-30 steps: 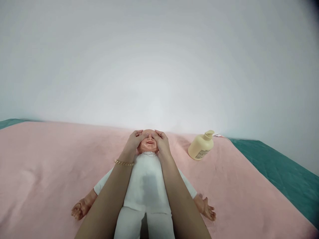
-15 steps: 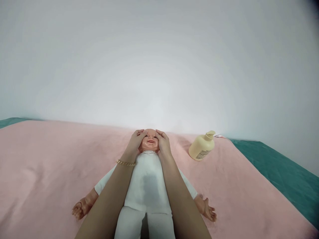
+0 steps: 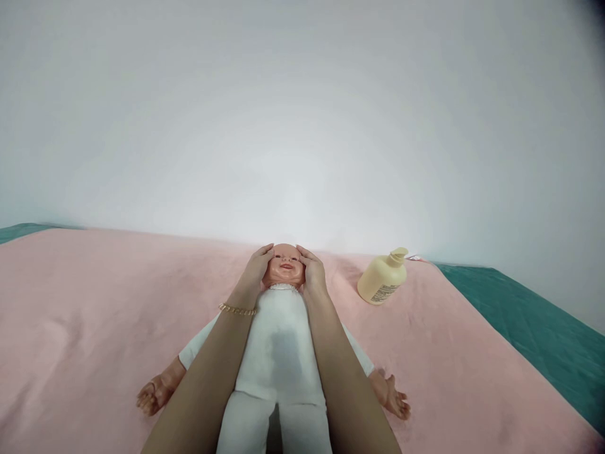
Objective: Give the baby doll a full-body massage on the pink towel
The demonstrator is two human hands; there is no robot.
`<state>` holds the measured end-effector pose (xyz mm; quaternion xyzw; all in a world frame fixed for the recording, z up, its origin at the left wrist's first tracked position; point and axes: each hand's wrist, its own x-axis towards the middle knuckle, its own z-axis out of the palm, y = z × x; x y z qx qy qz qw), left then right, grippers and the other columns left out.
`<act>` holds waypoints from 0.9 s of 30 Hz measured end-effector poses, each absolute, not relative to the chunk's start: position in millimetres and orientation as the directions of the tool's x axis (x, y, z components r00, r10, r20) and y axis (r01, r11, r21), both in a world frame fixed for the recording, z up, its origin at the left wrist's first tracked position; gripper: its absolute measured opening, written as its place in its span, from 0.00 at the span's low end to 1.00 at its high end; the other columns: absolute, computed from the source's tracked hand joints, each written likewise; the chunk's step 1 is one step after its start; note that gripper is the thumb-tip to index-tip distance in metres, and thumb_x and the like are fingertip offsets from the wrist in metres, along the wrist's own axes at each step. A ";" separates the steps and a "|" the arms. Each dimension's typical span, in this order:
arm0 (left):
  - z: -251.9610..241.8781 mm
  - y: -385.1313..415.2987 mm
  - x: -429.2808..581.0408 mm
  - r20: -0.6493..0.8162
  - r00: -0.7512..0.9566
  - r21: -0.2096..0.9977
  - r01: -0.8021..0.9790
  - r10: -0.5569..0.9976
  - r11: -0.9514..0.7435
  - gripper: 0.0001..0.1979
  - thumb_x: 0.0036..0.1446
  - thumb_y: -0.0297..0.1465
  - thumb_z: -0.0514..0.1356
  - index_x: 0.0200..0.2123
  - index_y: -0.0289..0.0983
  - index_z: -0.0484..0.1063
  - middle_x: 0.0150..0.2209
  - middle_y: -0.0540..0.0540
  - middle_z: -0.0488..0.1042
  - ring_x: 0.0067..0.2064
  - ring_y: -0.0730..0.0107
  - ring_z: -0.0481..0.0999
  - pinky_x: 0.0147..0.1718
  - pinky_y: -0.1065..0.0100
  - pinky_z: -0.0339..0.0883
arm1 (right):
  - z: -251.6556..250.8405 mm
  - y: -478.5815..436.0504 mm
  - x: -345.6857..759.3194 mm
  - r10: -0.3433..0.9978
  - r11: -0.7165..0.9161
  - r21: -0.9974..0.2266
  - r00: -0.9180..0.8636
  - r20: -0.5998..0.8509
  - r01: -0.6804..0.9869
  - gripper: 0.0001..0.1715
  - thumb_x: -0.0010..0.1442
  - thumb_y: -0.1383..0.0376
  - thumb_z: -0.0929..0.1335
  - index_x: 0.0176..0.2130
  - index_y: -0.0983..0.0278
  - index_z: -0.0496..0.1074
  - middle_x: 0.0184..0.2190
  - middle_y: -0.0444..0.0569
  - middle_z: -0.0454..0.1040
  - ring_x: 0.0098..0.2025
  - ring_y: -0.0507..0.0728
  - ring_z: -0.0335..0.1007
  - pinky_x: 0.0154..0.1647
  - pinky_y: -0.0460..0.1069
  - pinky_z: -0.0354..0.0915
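Observation:
A baby doll [image 3: 286, 328] in a white outfit lies on its back, arms spread to both sides. My left hand [image 3: 258, 268], with a gold bracelet at the wrist, cups one side of the doll's head. From the other side my right hand [image 3: 314, 270] holds the same head. Fingers of both hands curve along its temples, and the fingertips reach near the top of the forehead. The doll's face shows between my hands. My forearms pass over its arms.
A pink cloth [image 3: 94, 315] lies under the doll. To the right stands a pale yellow pump bottle [image 3: 382, 279]. Green fabric [image 3: 529, 321] shows past the cloth's right edge, and a plain pale wall [image 3: 293, 113] rises behind.
Both thumbs have slid outward from the doll's brow toward its temples, so more of the face shows. The doll's body and the bottle stay in place.

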<state>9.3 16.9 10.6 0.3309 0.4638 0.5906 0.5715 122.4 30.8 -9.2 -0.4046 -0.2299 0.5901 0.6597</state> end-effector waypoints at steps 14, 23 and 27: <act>6.0 16.7 6.1 -0.078 -0.136 0.972 -0.230 0.988 0.046 0.22 0.47 0.35 0.69 0.43 0.32 0.69 0.45 0.36 0.75 0.43 0.60 0.76 0.42 0.63 0.70 | -13.5 28.6 118.8 0.974 0.048 -0.893 0.217 -0.057 -0.448 0.24 0.41 0.63 0.75 0.39 0.65 0.71 0.34 0.50 0.78 0.39 0.60 0.75 0.44 0.55 0.71; 12.5 13.4 7.3 -0.123 -0.160 0.966 -0.246 0.979 0.081 0.17 0.50 0.32 0.67 0.42 0.32 0.69 0.43 0.37 0.74 0.41 0.62 0.77 0.41 0.64 0.70 | -18.0 32.8 119.6 0.972 0.044 -0.900 0.228 -0.062 -0.433 0.24 0.40 0.64 0.75 0.39 0.64 0.72 0.34 0.49 0.77 0.40 0.60 0.75 0.43 0.54 0.72; 10.0 15.9 8.2 -0.122 -0.163 0.963 -0.258 0.979 0.077 0.14 0.52 0.33 0.65 0.41 0.33 0.69 0.41 0.38 0.75 0.43 0.63 0.76 0.44 0.62 0.69 | -19.5 35.2 119.4 0.968 0.053 -0.907 0.245 -0.057 -0.418 0.21 0.41 0.62 0.75 0.37 0.64 0.72 0.33 0.48 0.77 0.40 0.59 0.75 0.42 0.53 0.72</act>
